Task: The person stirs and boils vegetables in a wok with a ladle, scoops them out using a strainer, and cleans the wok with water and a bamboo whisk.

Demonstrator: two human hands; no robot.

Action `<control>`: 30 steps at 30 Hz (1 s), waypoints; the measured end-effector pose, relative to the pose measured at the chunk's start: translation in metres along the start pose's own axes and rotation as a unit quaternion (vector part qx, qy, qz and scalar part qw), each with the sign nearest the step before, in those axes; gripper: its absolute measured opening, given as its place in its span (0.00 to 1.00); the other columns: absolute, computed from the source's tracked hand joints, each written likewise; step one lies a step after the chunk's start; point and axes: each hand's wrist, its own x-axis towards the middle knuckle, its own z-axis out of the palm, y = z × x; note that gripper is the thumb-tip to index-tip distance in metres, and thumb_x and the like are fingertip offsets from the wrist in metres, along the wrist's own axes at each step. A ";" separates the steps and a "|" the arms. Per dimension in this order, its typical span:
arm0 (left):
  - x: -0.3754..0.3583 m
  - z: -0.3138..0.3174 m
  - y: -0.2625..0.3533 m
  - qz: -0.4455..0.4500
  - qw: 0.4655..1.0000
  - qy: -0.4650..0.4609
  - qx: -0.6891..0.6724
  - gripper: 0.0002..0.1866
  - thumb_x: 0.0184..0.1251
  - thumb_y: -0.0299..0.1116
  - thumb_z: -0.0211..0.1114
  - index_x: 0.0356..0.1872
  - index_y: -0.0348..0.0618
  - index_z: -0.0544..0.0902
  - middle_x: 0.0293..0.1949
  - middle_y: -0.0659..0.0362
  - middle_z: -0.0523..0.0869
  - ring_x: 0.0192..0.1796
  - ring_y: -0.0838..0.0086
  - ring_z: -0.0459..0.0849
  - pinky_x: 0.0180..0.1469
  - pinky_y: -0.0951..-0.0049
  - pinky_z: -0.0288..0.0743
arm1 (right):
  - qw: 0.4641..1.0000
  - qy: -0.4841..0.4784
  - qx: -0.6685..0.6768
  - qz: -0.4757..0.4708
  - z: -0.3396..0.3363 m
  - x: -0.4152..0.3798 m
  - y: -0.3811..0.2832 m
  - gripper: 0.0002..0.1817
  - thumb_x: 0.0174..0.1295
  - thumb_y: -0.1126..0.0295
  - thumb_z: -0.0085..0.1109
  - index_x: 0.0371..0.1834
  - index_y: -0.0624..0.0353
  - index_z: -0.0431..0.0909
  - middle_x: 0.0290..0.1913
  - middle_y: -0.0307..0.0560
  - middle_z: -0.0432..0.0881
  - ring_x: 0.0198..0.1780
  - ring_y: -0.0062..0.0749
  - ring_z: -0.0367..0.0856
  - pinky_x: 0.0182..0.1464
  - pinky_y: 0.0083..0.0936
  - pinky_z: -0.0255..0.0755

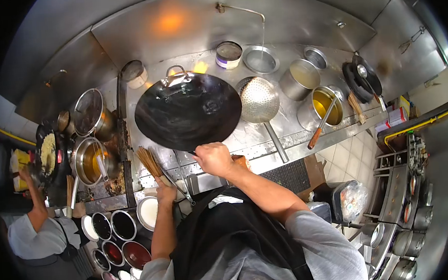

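Note:
A large black wok (186, 114) stands tilted over the burner, with flames showing behind its far rim. My right hand (215, 160) is closed around the wok's near handle. In my left hand (166, 191) is a bamboo wok brush (150, 163), bristles pointing up and away from me, just left of the wok's near edge. A long metal utensil (179, 187) lies close beside that hand, its far end hidden. To the wok's right rests a perforated strainer (259, 101), its handle toward me.
Pots (302, 78) and an oil pot with a ladle (324, 108) stand at the right. A water spout (263, 22) runs into a basin (260, 59). Sauce containers (123, 225) sit at lower left. At far left, a co-worker's arm (36, 197) reaches toward another wok (48, 153).

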 end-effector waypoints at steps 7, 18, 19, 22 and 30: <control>0.009 -0.027 -0.003 0.070 0.917 0.171 -0.353 0.46 0.64 0.38 0.63 0.80 0.38 0.50 0.65 0.36 0.75 0.56 0.53 0.83 0.61 0.57 0.75 | 0.986 -0.140 -0.037 0.086 0.058 0.022 0.036 0.10 0.59 0.64 0.66 0.28 0.58 0.78 0.28 0.52 0.86 0.35 0.49 0.87 0.44 0.45 0.76; 0.130 -0.325 0.241 0.283 0.822 0.295 -0.395 0.37 0.67 0.39 0.64 0.77 0.52 0.65 0.42 0.55 0.87 0.28 0.72 0.85 0.27 0.72 0.78 | 0.976 -0.183 -0.013 0.115 0.062 0.025 0.039 0.08 0.61 0.65 0.64 0.35 0.58 0.80 0.34 0.51 0.87 0.41 0.48 0.88 0.49 0.44 0.75; 0.137 -0.306 0.250 0.230 0.878 0.265 -0.325 0.38 0.64 0.42 0.65 0.77 0.54 0.65 0.45 0.50 0.87 0.35 0.64 0.86 0.35 0.66 0.80 | 0.977 -0.180 -0.012 0.114 0.063 0.025 0.040 0.08 0.61 0.65 0.64 0.35 0.58 0.80 0.34 0.51 0.87 0.41 0.48 0.87 0.49 0.44 0.75; 0.154 -0.262 0.267 0.149 0.985 0.018 -0.089 0.41 0.59 0.48 0.68 0.76 0.58 0.66 0.52 0.39 0.87 0.55 0.45 0.85 0.60 0.51 0.77 | 0.978 -0.173 -0.009 0.112 0.059 0.025 0.041 0.08 0.60 0.66 0.63 0.34 0.58 0.80 0.34 0.52 0.87 0.40 0.49 0.87 0.48 0.45 0.74; 0.105 -0.117 0.256 0.350 0.935 -0.021 0.047 0.42 0.48 0.42 0.74 0.69 0.51 0.70 0.52 0.40 0.86 0.57 0.45 0.84 0.59 0.55 0.78 | 0.977 -0.192 -0.004 0.097 0.058 0.029 0.042 0.08 0.61 0.65 0.63 0.33 0.59 0.79 0.33 0.54 0.87 0.39 0.51 0.87 0.49 0.46 0.77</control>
